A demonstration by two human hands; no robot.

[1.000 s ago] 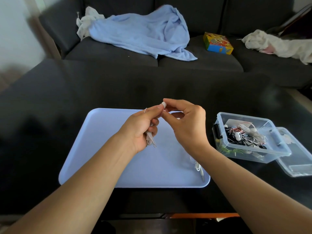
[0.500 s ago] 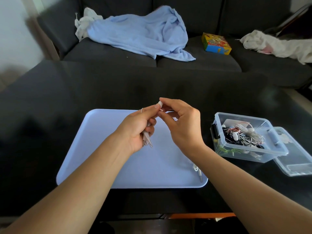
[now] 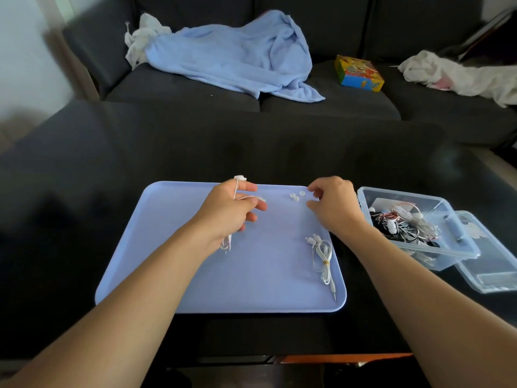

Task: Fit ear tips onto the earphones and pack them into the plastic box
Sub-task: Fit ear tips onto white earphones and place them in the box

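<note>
My left hand [image 3: 232, 211] holds a white earphone set [image 3: 240, 178] over the blue tray [image 3: 195, 289]; one bud pokes above the fingers, the other lies by my thumb, and the cable hangs below the palm. My right hand [image 3: 333, 205] hovers at the tray's far right corner, fingers curled, just right of three loose white ear tips [image 3: 296, 196]; I cannot see anything between its fingers. A second bundled white earphone [image 3: 321, 253] lies on the tray's right side. The clear plastic box [image 3: 447, 247] with several earphones stands right of the tray.
The box's clear lid [image 3: 498, 273] lies beside it at the right on the black table [image 3: 84, 191]. Behind the table is a dark sofa with a blue blanket [image 3: 232, 54], a colourful carton [image 3: 359, 73] and white cloths.
My hands have come apart. The right hand let go of the bud and moved right toward the loose ear tips; the left hand keeps the earphone and sank a little toward the tray.
</note>
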